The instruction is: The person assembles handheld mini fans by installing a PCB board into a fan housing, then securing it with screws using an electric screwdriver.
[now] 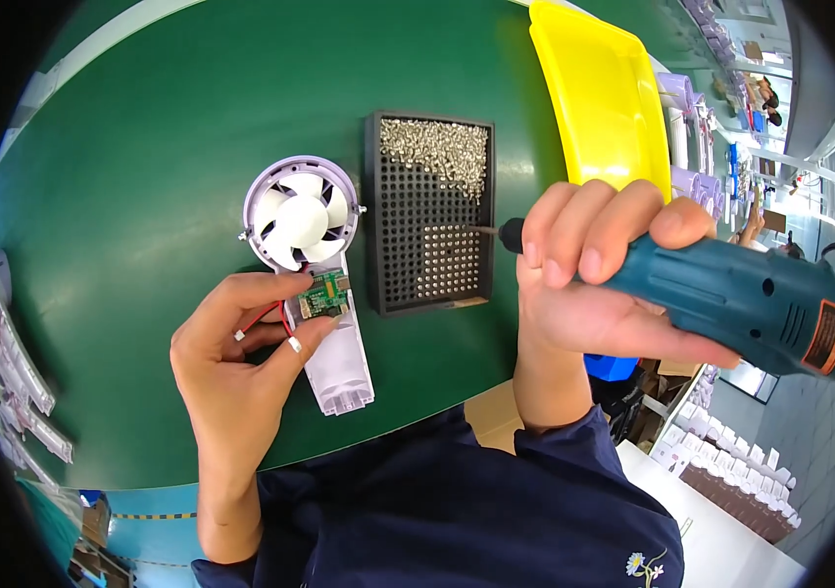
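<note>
My left hand (246,338) pinches a small green circuit board (325,294) between thumb and fingers, over the handle of a white-lilac handheld fan housing (341,367). Red and black wires with small white plugs (294,344) hang by that hand. At the housing's far end sits a white fan blade wheel (300,220) inside a round ring. My right hand (604,260) is wrapped round a teal electric screwdriver (721,294), held sideways. Its bit (481,229) points left, over the right side of a black screw tray (374,220); whether it touches a screw I cannot tell.
Loose silver screws (437,147) heap at the tray's far end, and more stand in rows of holes. A yellow bin (604,98) lies at the far right of the green table (163,127). White-lilac parts (21,363) line the left edge. Other people work far right.
</note>
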A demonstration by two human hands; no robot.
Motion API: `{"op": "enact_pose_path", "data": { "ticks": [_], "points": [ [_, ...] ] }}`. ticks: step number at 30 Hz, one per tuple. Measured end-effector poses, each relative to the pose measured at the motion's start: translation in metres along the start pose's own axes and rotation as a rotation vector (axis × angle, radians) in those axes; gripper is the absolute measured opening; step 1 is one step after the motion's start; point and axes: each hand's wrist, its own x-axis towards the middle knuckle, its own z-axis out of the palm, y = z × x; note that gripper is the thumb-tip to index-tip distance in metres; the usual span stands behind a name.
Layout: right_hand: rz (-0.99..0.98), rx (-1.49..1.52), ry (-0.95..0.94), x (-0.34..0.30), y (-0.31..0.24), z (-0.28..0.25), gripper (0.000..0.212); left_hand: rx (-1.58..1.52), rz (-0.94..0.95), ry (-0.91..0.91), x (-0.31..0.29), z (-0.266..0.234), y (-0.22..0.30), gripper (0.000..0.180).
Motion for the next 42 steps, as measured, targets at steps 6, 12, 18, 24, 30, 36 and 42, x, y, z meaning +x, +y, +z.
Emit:
{"op": "enact_pose_path", "data": {
  "ticks": [6,12,18,24,30,36,42],
  "points": [
    [-0.055,0.023,0.090,-0.001,0.001,0.017,0.101,-0.015,0.016,0.001,-0.001,-0.003,-0.006,0.027],
    [-0.036,0.043,0.071,0.005,-0.017,0.042,0.071,0.023,0.091,-0.009,0.002,-0.009,-0.013,0.028],
    [-0.039,0.023,-0.004,0.000,-0.010,0.103,0.054,0.044,0.198,0.008,0.002,-0.010,-0.016,0.029],
    [-0.011,0.024,-0.015,-0.017,0.000,0.112,0.058,0.056,0.188,-0.017,-0.003,-0.014,-0.017,0.030],
    [0.002,0.048,0.022,-0.020,0.006,0.117,0.063,0.074,0.181,-0.008,-0.007,-0.017,-0.017,0.031],
    [0.049,0.019,-0.034,-0.021,0.004,0.118,0.064,0.069,0.163,-0.006,-0.011,-0.020,-0.018,0.031],
    [0.000,-0.008,-0.071,-0.023,0.008,0.120,0.035,0.060,0.175,0.019,-0.009,-0.016,-0.018,0.031]
  ]
}}
